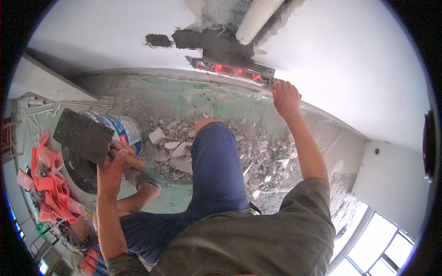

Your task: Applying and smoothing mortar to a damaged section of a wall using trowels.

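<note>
My left hand (113,170) is closed round the wooden handle of a trowel (85,136) at the left. Its broad, squarish blade is dark grey and partly covers a white and blue bucket (126,129) and a dark, rounded container (78,170). Far ahead, my right hand (286,97) grips the right end of a long, narrow metal-edged tool with red parts (230,70); its exact kind is unclear. The tool lies against the white wall, along the lower edge of a dark wet mortar patch (225,46).
A pale pipe (258,20) and mesh (225,11) meet the wall above the mortar. Broken rubble (177,149) covers the floor around my knee. Crumpled red-pink material (50,184) lies at the left. A board (55,83) juts in at the far left.
</note>
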Demonstrator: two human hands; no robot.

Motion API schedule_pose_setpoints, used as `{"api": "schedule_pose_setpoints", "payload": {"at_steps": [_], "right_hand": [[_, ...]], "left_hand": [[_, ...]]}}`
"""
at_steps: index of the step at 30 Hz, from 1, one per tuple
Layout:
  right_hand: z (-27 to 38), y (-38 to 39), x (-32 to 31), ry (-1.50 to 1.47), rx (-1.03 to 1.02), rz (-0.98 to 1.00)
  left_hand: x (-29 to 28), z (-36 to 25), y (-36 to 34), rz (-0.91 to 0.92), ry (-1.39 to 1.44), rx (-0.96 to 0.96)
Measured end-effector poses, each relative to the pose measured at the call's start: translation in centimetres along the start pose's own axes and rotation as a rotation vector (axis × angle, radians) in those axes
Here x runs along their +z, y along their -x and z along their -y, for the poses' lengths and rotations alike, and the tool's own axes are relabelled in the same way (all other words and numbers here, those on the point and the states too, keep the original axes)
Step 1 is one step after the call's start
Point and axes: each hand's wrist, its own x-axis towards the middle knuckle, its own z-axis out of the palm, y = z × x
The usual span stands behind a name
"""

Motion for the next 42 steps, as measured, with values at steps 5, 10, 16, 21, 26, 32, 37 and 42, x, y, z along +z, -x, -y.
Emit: {"api": "schedule_pose_setpoints", "payload": {"at_steps": [5, 10, 16, 21, 26, 32, 37, 42], "right_hand": [[-0.4, 0.0, -0.3, -0.065, -0.033, -0.152], [0.1, -0.1, -1.2, -0.154, 0.093, -0.035], [0.5, -1.1, -4.2, -0.333, 0.214, 0.07], [0.8, -0.7, -7.0, -0.432, 0.346, 0.078], [1.5, -0.1, -9.0, -0.455, 0.478, 0.175], [0.2, 2.8, -6.3, -0.286, 0.223, 0.094], [2.9, -0.9, -4.9, -0.255, 0.152, 0.145], [2.0, -2.3, -6.0, -0.267, 0.251, 0.206]], "left_hand": [[0.0, 0.3, 0.1, 0.017, 0.047, 0.044], [0.0, 1.0, -0.3, 0.016, 0.075, 0.024], [-0.3, 1.1, -0.3, 0.02, 0.057, 0.027], [0.1, 0.6, -0.4, 0.01, 0.054, 0.043], [0.7, -0.8, -0.3, 0.003, 0.093, 0.005], [-0.4, -0.5, 0.4, 0.049, 0.167, 0.003], [-0.4, -0.3, 0.5, 0.078, 0.209, 0.063], [-0.7, 0.2, 0.6, 0.074, 0.26, 0.103]]}}
